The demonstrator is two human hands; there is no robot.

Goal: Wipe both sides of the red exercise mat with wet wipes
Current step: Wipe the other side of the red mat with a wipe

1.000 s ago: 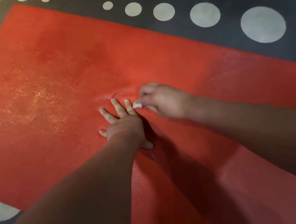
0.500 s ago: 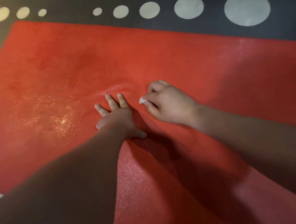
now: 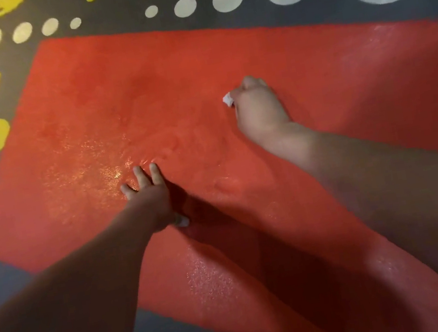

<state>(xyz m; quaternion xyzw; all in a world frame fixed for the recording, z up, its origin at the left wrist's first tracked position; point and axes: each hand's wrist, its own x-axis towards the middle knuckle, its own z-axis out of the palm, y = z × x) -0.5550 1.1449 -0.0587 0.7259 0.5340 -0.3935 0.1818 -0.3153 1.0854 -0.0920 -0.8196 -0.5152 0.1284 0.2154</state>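
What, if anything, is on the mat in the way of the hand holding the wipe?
Nothing visible. The right hand holds the wet wipe on the bare red mat; the left hand rests flat on it, nearer and leftward.

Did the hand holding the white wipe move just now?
Yes. The right hand, gripping the wet wipe, slid away from the planted left hand, toward the far edge of the red exercise mat.

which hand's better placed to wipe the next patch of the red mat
Right. The right hand grips the wet wipe down on the red mat, ready to sweep; the left hand lies flat with fingers spread, holding no wipe, and likely just steadies the mat.
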